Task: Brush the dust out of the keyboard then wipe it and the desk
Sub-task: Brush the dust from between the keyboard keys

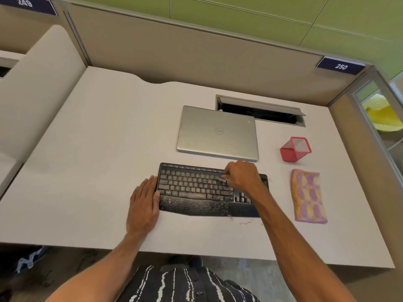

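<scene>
A black keyboard [196, 192] speckled with pale dust lies on the white desk [98, 149], near its front edge. My left hand [145, 199] rests flat against the keyboard's left end, fingers together, thumb touching the corner. My right hand [241, 174] hovers over the keyboard's right side, closed around a small brush [223, 178] whose pale tip touches the keys. A folded cloth [308, 196] with a pink, purple and yellow pattern lies on the desk to the right of the keyboard.
A shut silver laptop [218, 132] lies just behind the keyboard. A red mesh pen holder [295, 149] stands at the right, behind the cloth. An open cable hatch [261, 111] sits behind the laptop. A few crumbs [245, 223] lie in front of the keyboard.
</scene>
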{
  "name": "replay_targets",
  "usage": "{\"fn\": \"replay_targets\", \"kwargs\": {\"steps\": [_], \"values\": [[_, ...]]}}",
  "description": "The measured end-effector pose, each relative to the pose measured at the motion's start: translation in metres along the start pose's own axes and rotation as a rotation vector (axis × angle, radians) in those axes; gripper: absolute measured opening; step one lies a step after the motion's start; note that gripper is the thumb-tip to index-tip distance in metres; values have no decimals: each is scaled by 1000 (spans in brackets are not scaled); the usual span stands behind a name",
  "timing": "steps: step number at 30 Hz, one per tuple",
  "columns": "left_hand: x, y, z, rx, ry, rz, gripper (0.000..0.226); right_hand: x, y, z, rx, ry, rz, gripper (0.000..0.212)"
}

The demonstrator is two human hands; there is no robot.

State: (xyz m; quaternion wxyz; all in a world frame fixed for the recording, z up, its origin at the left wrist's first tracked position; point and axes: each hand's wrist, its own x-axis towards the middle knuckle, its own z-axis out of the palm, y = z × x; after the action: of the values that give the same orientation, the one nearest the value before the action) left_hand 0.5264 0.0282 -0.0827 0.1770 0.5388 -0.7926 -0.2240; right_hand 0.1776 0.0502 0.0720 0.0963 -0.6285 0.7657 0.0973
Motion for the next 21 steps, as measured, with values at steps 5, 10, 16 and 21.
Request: {"fn": "replay_targets", "kwargs": {"steps": [5,10,16,21], "values": [[0,0,-1,-19,9,-2,58,-1,-8,2,101,26,-15,23],[-1,-1,-1,-10,18,5,58,-8,13,-2,59,6,42,30],[0,0,-1,-4,30,11,56,-6,-11,7,138,0,-15,24],[-1,1,-2,-11,35,10,56,-9,-11,2,369,64,144,25]]}}
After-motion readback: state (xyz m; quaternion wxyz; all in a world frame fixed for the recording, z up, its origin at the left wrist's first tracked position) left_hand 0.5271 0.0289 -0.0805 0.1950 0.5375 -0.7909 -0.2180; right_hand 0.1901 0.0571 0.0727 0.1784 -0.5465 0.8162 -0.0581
